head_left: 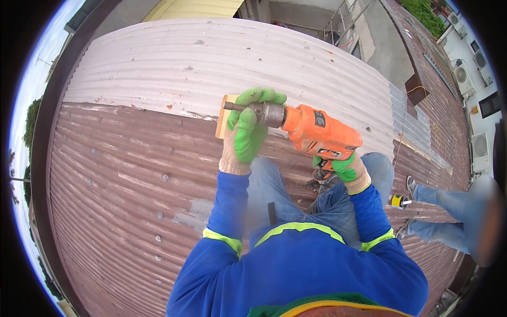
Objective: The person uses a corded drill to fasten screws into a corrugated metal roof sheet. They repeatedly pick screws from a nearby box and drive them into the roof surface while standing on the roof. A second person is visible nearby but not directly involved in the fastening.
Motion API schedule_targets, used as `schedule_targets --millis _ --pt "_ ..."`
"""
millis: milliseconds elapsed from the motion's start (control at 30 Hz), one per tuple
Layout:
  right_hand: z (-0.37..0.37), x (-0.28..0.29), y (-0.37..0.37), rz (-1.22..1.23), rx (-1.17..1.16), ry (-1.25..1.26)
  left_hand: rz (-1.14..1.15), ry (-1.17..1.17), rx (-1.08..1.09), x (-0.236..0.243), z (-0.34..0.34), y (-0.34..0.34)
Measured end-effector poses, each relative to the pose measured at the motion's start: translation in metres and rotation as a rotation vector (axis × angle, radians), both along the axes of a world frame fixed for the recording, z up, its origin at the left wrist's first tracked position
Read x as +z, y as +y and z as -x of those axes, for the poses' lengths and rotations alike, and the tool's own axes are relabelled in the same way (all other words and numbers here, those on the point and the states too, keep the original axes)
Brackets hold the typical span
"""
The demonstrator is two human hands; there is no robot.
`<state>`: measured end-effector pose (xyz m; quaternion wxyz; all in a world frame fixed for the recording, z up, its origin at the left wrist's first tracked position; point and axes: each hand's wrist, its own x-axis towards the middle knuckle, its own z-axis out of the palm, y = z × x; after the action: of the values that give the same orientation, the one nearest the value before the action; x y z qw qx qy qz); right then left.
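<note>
Looks like the chuck [271,114] end of an orange drill [323,132] is being seen to here, so probably a bit-check or tighten-up step, though whether anything's actually being turned can't be told from one shot. The handle is gripped by the right hand [349,171], fingers wrapped round it; whether the trigger is squeezed can't be made out. The chuck is grasped by the left hand [249,127], thumb on the near side and fingers curled over the far side, with the bit [234,106] poking out past it to the left. So basically the drill is slung between both hands, in front of the knees, and seems to be held clear of the roof [121,153], over the seam between the pale and brown sheets, well apart from the roof's left edge. A yellowish board [221,126] shows just behind the left hand, but whether it's held too can't be told. A yellow-and-black tin [396,201] is sat toward the roof's right edge, near a co-worker's feet. For the next move, the trigger should be left alone, imo, until that glove is taken off the chuck.
</note>
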<state>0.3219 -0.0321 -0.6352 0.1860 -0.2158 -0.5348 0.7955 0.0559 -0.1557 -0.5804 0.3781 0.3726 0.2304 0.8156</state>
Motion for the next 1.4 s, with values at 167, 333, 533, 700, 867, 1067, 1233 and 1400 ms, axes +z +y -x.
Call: schedule_targets --millis 167,333,533,700,867,1067,1233,1400 --pt "0.001 0.001 0.002 0.054 0.028 0.031 0.02 0.002 0.026 0.01 -0.005 0.005" --pt "-0.002 -0.004 -0.004 0.085 -0.108 0.146 0.208 -0.302 0.064 -0.019 -0.027 0.035" --pt "-0.021 -0.029 0.003 0.043 -0.285 -0.269 0.452 -0.782 -0.105 -0.17 -0.049 0.123" --pt "-0.021 -0.07 0.008 0.005 -0.361 -0.787 0.596 -1.192 -0.403 -0.299 -0.101 0.128" --pt "0.0 -0.099 0.036 -0.395 -0.135 -1.08 0.605 -1.31 -0.506 -0.361 -0.114 0.129" --pt "0.038 -0.103 0.069 -0.489 0.035 -1.204 0.615 -1.366 -0.351 -0.379 -0.109 0.151" --pt "0.047 -0.099 0.086 -0.604 0.114 -1.236 0.559 -1.412 -0.351 -0.383 -0.108 0.158" --pt "0.056 -0.097 0.124 -0.917 0.377 -1.175 0.495 -1.459 -0.365 -0.371 -0.112 0.156"
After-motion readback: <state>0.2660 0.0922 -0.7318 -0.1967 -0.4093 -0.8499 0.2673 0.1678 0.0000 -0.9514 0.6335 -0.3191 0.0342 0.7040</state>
